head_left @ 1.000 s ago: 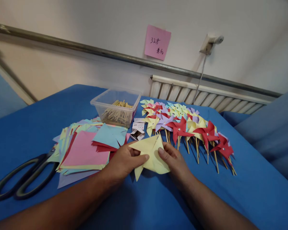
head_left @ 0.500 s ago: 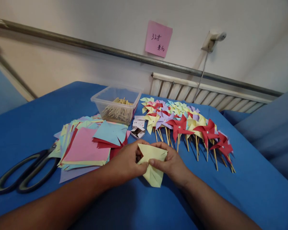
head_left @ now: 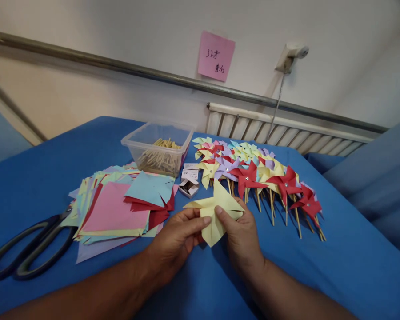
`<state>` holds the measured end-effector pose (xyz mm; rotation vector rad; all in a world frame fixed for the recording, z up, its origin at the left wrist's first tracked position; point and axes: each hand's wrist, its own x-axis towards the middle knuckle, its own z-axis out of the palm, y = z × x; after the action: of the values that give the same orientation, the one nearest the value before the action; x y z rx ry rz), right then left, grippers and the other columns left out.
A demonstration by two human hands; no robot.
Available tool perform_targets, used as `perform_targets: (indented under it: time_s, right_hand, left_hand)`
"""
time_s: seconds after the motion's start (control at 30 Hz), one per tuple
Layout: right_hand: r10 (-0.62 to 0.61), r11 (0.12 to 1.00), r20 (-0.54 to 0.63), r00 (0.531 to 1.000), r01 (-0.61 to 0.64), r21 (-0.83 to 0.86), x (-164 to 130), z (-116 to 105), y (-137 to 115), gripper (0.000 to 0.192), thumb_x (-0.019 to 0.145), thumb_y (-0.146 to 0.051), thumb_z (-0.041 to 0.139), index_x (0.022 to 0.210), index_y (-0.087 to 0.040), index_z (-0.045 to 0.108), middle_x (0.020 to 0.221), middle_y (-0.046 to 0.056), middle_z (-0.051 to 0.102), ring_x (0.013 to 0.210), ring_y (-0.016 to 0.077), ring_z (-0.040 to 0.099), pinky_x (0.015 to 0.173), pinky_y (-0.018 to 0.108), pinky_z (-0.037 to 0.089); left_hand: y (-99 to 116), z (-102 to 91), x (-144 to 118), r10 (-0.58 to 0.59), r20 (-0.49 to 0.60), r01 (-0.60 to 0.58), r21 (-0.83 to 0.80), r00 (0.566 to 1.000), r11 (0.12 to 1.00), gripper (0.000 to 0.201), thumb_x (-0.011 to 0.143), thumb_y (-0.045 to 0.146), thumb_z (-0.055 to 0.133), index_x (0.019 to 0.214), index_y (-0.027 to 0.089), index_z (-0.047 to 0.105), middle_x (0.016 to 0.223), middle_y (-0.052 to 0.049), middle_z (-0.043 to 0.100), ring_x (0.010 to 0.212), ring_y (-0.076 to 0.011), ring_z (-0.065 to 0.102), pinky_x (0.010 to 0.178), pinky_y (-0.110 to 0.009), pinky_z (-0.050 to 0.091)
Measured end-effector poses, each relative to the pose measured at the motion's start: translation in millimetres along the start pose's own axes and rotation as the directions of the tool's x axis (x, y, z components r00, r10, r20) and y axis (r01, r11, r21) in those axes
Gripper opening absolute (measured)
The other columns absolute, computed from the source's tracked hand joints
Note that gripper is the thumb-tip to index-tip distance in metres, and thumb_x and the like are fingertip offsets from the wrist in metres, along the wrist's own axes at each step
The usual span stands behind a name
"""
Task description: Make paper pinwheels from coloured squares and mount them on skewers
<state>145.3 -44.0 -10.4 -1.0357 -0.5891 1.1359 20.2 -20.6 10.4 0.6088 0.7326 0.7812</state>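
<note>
Blue-clothed counter (head_left: 336, 266) against a pale wall with a rail, radiator and pink note (head_left: 216, 56). Left hand (head_left: 178, 238) and right hand (head_left: 242, 233) pinch the yellow paper pinwheel (head_left: 216, 209) near the front edge, vanes folding inward. Next, I judge: pin and stick; finished pinwheels (head_left: 260, 173) behind.

On the table (head_left: 36, 178), scissors (head_left: 26, 249) lie far left, touching the paper stack (head_left: 116, 211) to their right. Behind the stack stands a tub (head_left: 158, 149) with sticks (head_left: 160, 158) in it. A small box (head_left: 188, 187) sits just right of the tub's front. Pinwheels (head_left: 256, 173) spread right of it. In front, between stack and pinwheels, both hands (head_left: 178, 238) hold a folded sheet (head_left: 216, 211).
</note>
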Motion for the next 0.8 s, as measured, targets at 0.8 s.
perform_targets:
  time_s: [0.8]
  right_hand:
    - [-0.297,0.701,0.588,0.752,0.590,-0.400,-14.9,-11.2,-4.0,0.058,0.085,-0.013,0.055,0.137,-0.032,0.041,0.091,0.001,0.065,0.081,0.0159,0.062,0.077,0.033,0.049]
  left_hand:
    - [25.3,-7.4,-1.0,0.094,-0.118,-0.106,-0.102,0.989,0.989,0.019,0.077,0.011,0.063,0.095,0.014,0.069,0.081,-0.004,0.076,0.075,-0.0179,0.069,0.068,-0.026,0.053]
